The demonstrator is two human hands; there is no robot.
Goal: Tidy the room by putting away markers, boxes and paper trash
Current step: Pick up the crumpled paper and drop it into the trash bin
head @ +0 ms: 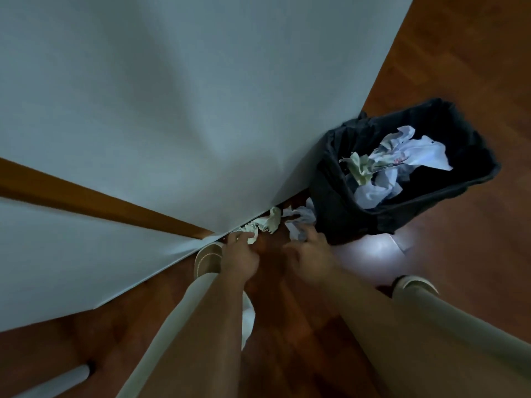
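Both hands blur over the crumpled paper scraps (268,224); each grip unreadable. The black bin's (339,202) base hides paper behind it.

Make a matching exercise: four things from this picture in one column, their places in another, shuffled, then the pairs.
Things
1. white paper
2. green paper
3. left hand
4. bin

Places
A. on the floor by the wall's foot
B. standing on the wood floor beside the wall
C. inside the bin
D. reaching down at the green paper

Pairs: 1-C, 2-A, 3-D, 4-B
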